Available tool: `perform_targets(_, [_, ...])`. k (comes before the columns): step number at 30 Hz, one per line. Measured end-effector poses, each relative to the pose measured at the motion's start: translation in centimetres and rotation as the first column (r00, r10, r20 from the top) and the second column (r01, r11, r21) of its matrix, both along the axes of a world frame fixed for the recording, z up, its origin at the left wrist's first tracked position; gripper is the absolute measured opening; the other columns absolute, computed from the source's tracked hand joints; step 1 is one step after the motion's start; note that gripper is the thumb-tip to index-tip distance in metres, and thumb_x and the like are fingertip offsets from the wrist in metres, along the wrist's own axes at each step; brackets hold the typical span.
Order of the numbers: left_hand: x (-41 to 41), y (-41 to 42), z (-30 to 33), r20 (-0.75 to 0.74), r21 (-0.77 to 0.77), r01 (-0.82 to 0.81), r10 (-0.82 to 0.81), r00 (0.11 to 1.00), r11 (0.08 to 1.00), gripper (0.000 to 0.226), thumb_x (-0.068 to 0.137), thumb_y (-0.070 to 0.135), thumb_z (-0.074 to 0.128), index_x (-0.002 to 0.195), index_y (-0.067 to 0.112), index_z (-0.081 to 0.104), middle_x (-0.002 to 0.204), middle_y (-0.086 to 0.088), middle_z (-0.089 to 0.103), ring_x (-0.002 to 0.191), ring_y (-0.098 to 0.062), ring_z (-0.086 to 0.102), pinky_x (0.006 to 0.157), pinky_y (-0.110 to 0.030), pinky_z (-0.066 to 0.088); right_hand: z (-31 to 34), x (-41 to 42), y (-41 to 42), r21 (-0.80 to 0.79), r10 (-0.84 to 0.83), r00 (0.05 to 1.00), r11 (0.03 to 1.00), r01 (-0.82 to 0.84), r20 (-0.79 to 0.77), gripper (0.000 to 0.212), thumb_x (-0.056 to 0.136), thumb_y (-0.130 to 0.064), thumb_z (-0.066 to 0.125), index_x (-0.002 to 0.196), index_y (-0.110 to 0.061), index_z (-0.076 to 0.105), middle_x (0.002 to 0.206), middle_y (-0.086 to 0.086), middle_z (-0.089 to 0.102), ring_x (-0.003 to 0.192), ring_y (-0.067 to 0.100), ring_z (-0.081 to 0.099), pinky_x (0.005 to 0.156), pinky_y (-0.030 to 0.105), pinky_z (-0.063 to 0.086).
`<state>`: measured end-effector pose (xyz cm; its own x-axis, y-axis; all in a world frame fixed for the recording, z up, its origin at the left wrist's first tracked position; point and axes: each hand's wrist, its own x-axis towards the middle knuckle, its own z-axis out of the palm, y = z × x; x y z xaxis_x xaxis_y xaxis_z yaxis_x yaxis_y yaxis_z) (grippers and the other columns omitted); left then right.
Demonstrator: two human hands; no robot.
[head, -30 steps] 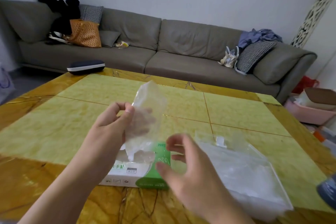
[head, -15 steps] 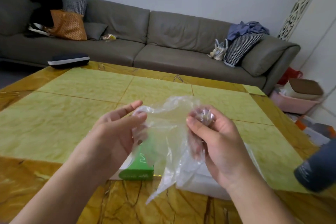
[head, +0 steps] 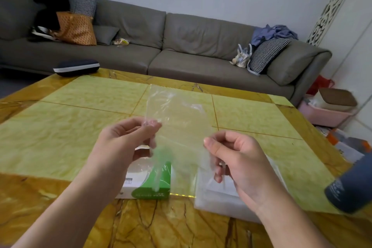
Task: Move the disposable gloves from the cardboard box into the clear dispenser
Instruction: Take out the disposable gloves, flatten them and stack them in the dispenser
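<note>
A clear, thin disposable glove [head: 179, 125] is stretched flat in the air between my two hands. My left hand [head: 124, 143] pinches its left edge and my right hand [head: 235, 159] pinches its right edge. Below them on the table lies the white and green cardboard box [head: 149, 185], partly hidden by my left hand and the hanging glove fingers. The clear dispenser [head: 213, 197] lies to the right of the box, mostly covered by my right hand and wrist.
The yellow-green and amber stone table [head: 60, 127] spreads out in front. A dark case [head: 76, 67] sits at its far left corner. A dark cylindrical object [head: 350, 189] juts in at the right edge. A grey sofa [head: 181, 46] stands behind.
The glove was lifted out of the box by my left hand, then my right hand took hold of it. Both hands have now pulled apart, spreading the crumpled glove flat.
</note>
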<state>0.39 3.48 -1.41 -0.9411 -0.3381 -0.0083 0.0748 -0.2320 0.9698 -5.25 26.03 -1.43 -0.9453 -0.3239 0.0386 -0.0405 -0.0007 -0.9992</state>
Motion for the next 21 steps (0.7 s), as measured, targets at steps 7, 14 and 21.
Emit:
perform_targets(7, [0.1,-0.7,0.3,-0.04,0.123,0.038,-0.034,0.999,0.992,0.029,0.085,0.017,0.075,0.103,-0.005,0.071,0.078,-0.009,0.059,0.059,-0.018,0.059,0.054,-0.027,0.057,0.3,-0.3,1.1,0.189,0.065,0.995,0.981,-0.049,-0.079,0.014,0.089,-0.021,0.083,0.086,-0.013,0.072,0.065,0.016,0.057,0.048,0.027,0.05,0.048,0.031,0.042])
perform_targets(14, [1.1,1.7,0.5,0.067,-0.087,0.355,-0.35,0.934,0.931,0.027,0.082,0.019,0.078,0.096,-0.003,0.072,0.081,-0.016,0.053,0.058,-0.022,0.056,0.049,-0.027,0.053,1.3,-0.5,1.7,0.033,0.157,0.988,0.987,-0.157,0.011,0.064,0.069,-0.049,0.085,0.127,-0.028,0.068,0.123,-0.015,0.075,0.119,0.003,0.067,0.103,0.029,0.048])
perform_targets(21, [1.2,2.2,0.4,0.182,-0.064,0.421,-0.404,0.896,0.905,0.036,0.072,0.02,0.094,0.104,0.012,0.079,0.1,-0.024,0.074,0.08,-0.03,0.071,0.065,-0.035,0.061,1.1,-0.2,1.7,-0.009,0.105,0.992,0.994,-0.106,-0.072,0.012,0.093,-0.007,0.075,0.081,-0.008,0.072,0.066,0.015,0.059,0.059,0.031,0.056,0.059,0.04,0.047])
